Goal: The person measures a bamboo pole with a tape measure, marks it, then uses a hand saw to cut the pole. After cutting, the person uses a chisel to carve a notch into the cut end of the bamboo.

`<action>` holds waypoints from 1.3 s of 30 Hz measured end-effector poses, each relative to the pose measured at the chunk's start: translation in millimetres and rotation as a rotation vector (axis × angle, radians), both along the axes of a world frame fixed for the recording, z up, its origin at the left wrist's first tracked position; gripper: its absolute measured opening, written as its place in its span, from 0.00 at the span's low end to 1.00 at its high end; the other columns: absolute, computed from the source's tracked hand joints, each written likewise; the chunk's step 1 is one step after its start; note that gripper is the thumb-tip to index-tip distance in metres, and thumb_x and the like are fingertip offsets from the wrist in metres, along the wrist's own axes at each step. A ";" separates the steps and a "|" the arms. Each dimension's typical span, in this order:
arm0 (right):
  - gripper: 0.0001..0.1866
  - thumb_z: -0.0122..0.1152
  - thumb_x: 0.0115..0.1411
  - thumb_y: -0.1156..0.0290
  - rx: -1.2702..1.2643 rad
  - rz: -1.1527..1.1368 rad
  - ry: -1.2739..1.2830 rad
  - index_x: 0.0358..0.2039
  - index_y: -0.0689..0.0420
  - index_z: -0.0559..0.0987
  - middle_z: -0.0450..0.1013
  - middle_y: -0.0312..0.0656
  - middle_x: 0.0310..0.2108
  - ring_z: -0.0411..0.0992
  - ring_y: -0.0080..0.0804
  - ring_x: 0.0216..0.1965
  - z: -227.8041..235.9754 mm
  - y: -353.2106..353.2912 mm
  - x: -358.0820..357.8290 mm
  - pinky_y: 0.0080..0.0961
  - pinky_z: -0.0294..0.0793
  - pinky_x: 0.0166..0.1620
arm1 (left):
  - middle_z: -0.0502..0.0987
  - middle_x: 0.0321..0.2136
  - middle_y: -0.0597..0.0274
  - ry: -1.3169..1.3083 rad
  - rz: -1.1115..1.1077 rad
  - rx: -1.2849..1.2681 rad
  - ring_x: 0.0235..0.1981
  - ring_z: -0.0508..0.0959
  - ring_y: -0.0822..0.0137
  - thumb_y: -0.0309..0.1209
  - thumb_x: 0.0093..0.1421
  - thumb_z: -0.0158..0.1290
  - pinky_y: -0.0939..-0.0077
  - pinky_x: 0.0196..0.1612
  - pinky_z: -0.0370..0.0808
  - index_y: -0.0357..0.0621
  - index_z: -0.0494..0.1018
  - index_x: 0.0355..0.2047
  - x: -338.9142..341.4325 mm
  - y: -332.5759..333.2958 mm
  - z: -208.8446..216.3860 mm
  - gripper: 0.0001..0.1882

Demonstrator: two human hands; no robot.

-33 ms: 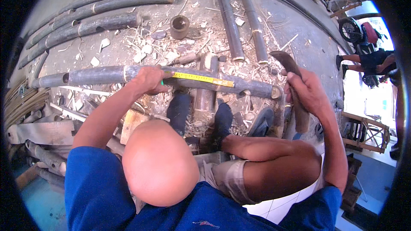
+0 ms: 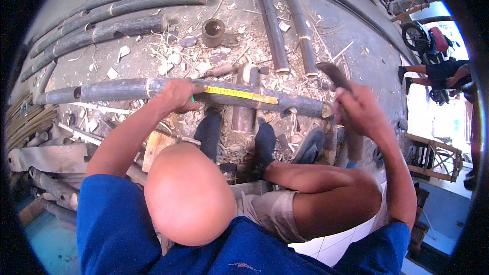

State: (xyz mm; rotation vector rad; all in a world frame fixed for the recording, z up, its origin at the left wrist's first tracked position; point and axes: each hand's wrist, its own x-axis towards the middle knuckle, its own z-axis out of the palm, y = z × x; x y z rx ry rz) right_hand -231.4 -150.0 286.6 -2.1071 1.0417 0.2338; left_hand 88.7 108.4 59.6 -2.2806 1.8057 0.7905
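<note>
A long dark bamboo pole [image 2: 109, 90] with cut holes lies crosswise in front of me, over a short thick bamboo piece [image 2: 244, 117]. My left hand [image 2: 175, 95] is closed on the pole's middle and on a tape measure, a bit of green showing between the fingers. The yellow tape [image 2: 232, 93] runs along the pole toward its right end. Beside that end, my right hand [image 2: 364, 112] grips a machete [image 2: 334, 76] with a dark curved blade; its broad brown lower part hangs below the fist. Motion blurs this hand a little.
Several bamboo poles [image 2: 132, 7] lie at the far left, two shorter ones [image 2: 300, 30] at the far middle. Wood chips surround a hollow bamboo ring [image 2: 213, 32]. My feet [image 2: 265, 142] are close under the pole. A person [image 2: 440, 74] and a motorbike [image 2: 417, 36] are at far right.
My right hand and the machete have shifted slightly left, closer to the pole's right end. My left hand, the tape and the pole look unmoved.
</note>
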 end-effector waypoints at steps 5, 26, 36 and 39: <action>0.17 0.51 0.68 0.62 0.240 0.114 -0.005 0.34 0.66 0.77 0.78 0.57 0.25 0.80 0.54 0.28 -98.1 75.9 58.4 0.46 0.80 0.35 | 0.80 0.44 0.45 0.012 -0.013 -0.065 0.47 0.82 0.47 0.53 0.54 0.66 0.56 0.52 0.78 0.64 0.74 0.64 10.9 -0.1 -7.5 0.37; 0.20 0.46 0.73 0.64 -0.018 -0.082 -0.261 0.33 0.71 0.73 0.76 0.51 0.19 0.80 0.46 0.20 -302.6 170.0 130.9 0.41 0.80 0.28 | 0.77 0.46 0.41 0.031 -0.001 -0.030 0.45 0.82 0.42 0.50 0.50 0.65 0.52 0.48 0.79 0.67 0.72 0.66 9.9 0.2 -11.2 0.40; 0.19 0.48 0.71 0.65 -0.157 -0.034 -0.166 0.34 0.72 0.76 0.77 0.68 0.28 0.79 0.67 0.31 -269.3 178.5 140.9 0.56 0.78 0.39 | 0.78 0.47 0.47 0.008 -0.045 -0.032 0.45 0.82 0.46 0.54 0.49 0.66 0.53 0.49 0.78 0.65 0.73 0.64 8.0 11.3 -6.9 0.40; 0.18 0.49 0.70 0.66 -0.152 -0.062 -0.159 0.33 0.71 0.76 0.76 0.70 0.29 0.77 0.71 0.35 -267.9 181.7 143.2 0.59 0.77 0.41 | 0.78 0.46 0.49 0.023 -0.172 -0.019 0.44 0.82 0.47 0.55 0.46 0.66 0.52 0.56 0.74 0.64 0.75 0.63 13.0 28.7 -13.0 0.41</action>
